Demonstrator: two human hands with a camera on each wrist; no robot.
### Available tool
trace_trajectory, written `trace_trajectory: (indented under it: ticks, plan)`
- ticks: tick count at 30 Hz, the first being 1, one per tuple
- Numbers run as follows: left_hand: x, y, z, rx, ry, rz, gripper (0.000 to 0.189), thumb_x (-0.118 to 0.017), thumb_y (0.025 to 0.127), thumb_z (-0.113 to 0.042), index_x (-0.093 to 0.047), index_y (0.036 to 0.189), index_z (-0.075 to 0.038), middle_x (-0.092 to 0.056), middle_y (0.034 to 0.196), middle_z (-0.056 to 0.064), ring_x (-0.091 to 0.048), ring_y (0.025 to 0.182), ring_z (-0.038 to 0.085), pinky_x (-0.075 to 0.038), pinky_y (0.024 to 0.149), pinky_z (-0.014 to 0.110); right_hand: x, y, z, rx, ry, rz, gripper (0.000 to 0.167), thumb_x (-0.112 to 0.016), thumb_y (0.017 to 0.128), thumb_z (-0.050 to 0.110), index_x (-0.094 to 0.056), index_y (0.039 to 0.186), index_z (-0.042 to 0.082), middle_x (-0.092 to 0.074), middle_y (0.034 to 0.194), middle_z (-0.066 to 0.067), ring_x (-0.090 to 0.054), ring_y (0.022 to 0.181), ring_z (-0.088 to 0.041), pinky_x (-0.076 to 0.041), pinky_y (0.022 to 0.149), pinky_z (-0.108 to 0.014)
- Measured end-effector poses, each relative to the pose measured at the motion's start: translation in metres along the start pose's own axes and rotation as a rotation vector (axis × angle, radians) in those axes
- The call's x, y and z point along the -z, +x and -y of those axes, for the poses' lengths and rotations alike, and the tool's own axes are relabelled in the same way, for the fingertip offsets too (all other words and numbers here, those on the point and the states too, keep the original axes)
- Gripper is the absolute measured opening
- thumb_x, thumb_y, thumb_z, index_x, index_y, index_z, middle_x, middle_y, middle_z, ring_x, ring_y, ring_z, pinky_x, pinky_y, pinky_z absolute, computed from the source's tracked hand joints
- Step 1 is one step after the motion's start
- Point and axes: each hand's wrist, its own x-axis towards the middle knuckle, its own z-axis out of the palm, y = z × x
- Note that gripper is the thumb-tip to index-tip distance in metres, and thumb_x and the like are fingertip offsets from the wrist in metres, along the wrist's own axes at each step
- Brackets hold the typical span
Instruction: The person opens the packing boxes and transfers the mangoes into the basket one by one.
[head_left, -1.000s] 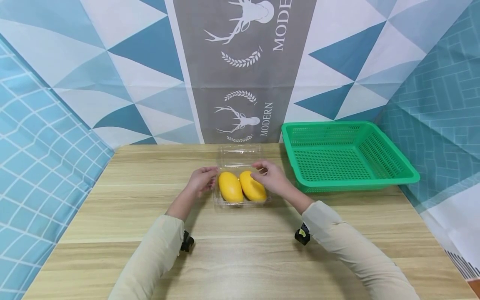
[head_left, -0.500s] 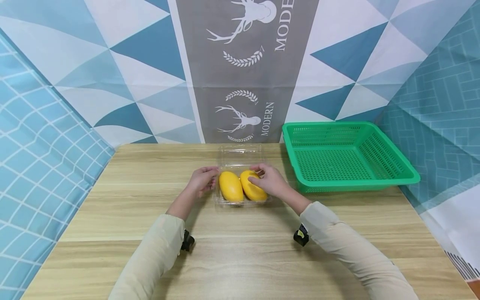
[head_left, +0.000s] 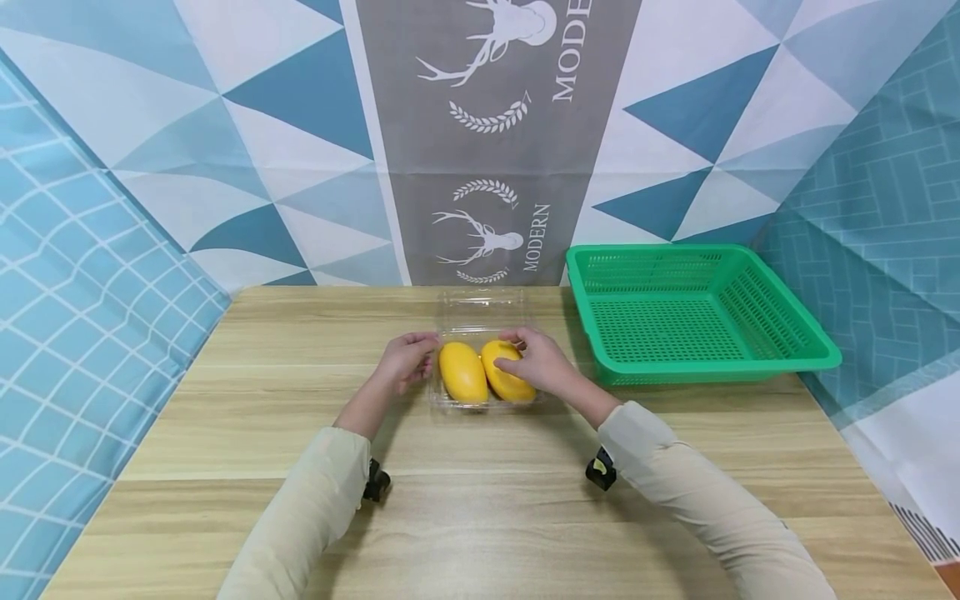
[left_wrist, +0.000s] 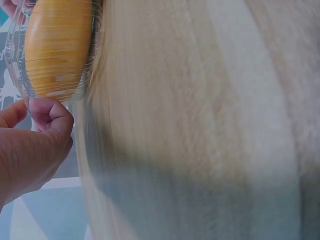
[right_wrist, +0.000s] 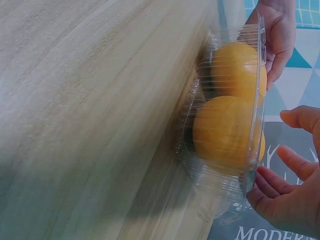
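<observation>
Two yellow mangoes, the left one (head_left: 462, 372) and the right one (head_left: 510, 382), lie side by side in a clear plastic clamshell box (head_left: 474, 407). Its lid (head_left: 483, 308) is folded back, away from me. My left hand (head_left: 406, 360) pinches the box's left rim between thumb and forefinger, as the left wrist view also shows. Over the right mango is my right hand (head_left: 545, 360), thumb and fingers spread apart. In the right wrist view, the right hand's lower fingers (right_wrist: 270, 187) are at the box rim; whether they touch it I cannot tell.
A green plastic basket (head_left: 708, 367) with slotted sides stands at the back right of the wooden table (head_left: 480, 517). Patterned cloth (head_left: 480, 150) hangs behind the table's far edge. A small black device (head_left: 601, 471) sits under each wrist.
My right hand has come slightly left over the right mango, and its thumb and fingers have spread. The left hand keeps its place at the box rim. Both mangoes stay in the box.
</observation>
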Motion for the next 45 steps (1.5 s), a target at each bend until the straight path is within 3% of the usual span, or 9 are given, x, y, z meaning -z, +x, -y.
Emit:
trace_trajectory:
  ticks: [11, 18, 22, 34, 39, 45]
  plan:
    - [0.001, 0.002, 0.002, -0.017, 0.017, 0.005, 0.039, -0.057, 0.093, -0.018, -0.05, 0.127, -0.003, -0.05, 0.078, -0.001, -0.044, 0.057, 0.008, -0.042, 0.052, 0.019, -0.004, 0.003, 0.008, -0.009, -0.123, 0.038, 0.065, -0.077, 0.075, 0.025, -0.05, 0.131, 0.005, -0.05, 0.134, -0.014, -0.05, 0.117, -0.029, -0.044, 0.1, -0.042]
    - [0.002, 0.001, 0.002, -0.026, 0.016, 0.007, 0.04, -0.058, 0.093, -0.018, -0.049, 0.128, -0.002, -0.05, 0.074, -0.002, -0.044, 0.056, 0.008, -0.042, 0.052, 0.02, -0.005, 0.006, 0.01, -0.018, -0.16, 0.075, 0.071, -0.077, 0.076, 0.024, -0.045, 0.135, 0.0, -0.038, 0.144, -0.019, -0.036, 0.134, -0.033, -0.031, 0.113, -0.043]
    - [0.002, 0.002, 0.003, -0.016, 0.012, 0.006, 0.04, -0.059, 0.093, -0.019, -0.049, 0.128, -0.003, -0.05, 0.076, -0.002, -0.045, 0.056, 0.008, -0.042, 0.052, 0.019, -0.007, 0.01, 0.009, -0.022, -0.198, 0.1, 0.074, -0.076, 0.076, 0.024, -0.043, 0.136, -0.003, -0.039, 0.144, -0.02, -0.033, 0.136, -0.034, -0.029, 0.114, -0.043]
    - [0.002, 0.001, 0.002, -0.008, 0.002, 0.006, 0.04, -0.059, 0.092, -0.019, -0.05, 0.127, -0.003, -0.05, 0.078, -0.002, -0.044, 0.056, 0.007, -0.043, 0.052, 0.018, -0.01, 0.017, 0.011, -0.045, -0.265, 0.159, 0.078, -0.077, 0.074, 0.026, -0.04, 0.136, -0.004, -0.051, 0.131, -0.02, -0.05, 0.117, -0.032, -0.042, 0.103, -0.042]
    - [0.002, 0.001, 0.002, -0.008, 0.005, 0.009, 0.04, -0.059, 0.092, -0.019, -0.05, 0.127, -0.003, -0.05, 0.077, -0.001, -0.045, 0.056, 0.008, -0.043, 0.053, 0.019, -0.009, 0.02, 0.012, -0.099, -0.243, 0.198, 0.081, -0.078, 0.072, 0.026, -0.038, 0.135, -0.005, -0.057, 0.118, -0.019, -0.054, 0.102, -0.028, -0.046, 0.096, -0.04]
    - [0.002, 0.003, 0.003, -0.008, -0.012, 0.012, 0.039, -0.059, 0.092, -0.018, -0.05, 0.126, -0.003, -0.05, 0.076, -0.001, -0.044, 0.056, 0.008, -0.043, 0.052, 0.019, -0.007, 0.021, 0.014, -0.135, -0.215, 0.232, 0.079, -0.078, 0.071, 0.024, -0.037, 0.133, -0.004, -0.056, 0.113, -0.016, -0.053, 0.098, -0.026, -0.047, 0.092, -0.038]
